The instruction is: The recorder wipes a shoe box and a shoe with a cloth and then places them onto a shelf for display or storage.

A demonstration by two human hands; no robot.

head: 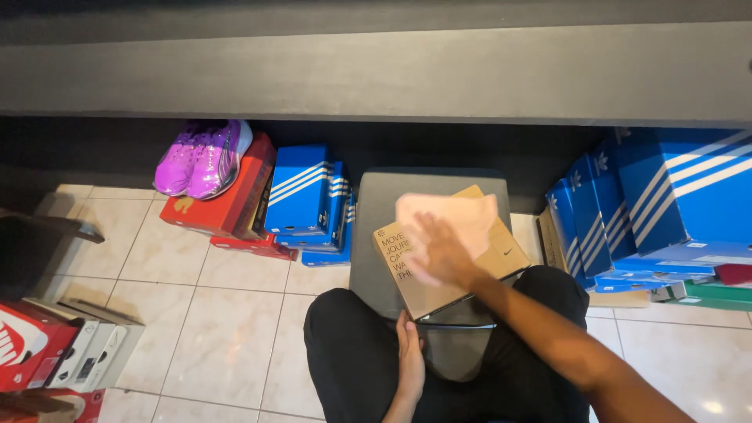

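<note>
A brown cardboard shoe box (423,282) lies tilted on a dark grey stool (376,235) in front of my knees. My right hand (442,254) presses a pale pink cloth (450,215) flat on the box lid; the hand is blurred. My left hand (409,356) holds the near bottom edge of the box from below, thumb up against it. My legs in black trousers (352,352) frame the stool.
Blue striped shoe boxes (309,200) stand behind the stool on the left, more blue boxes (666,204) stacked on the right. Purple sneakers (204,157) rest on a red box (231,200). Red and white boxes (55,348) sit at the lower left. A dark counter (376,74) overhangs.
</note>
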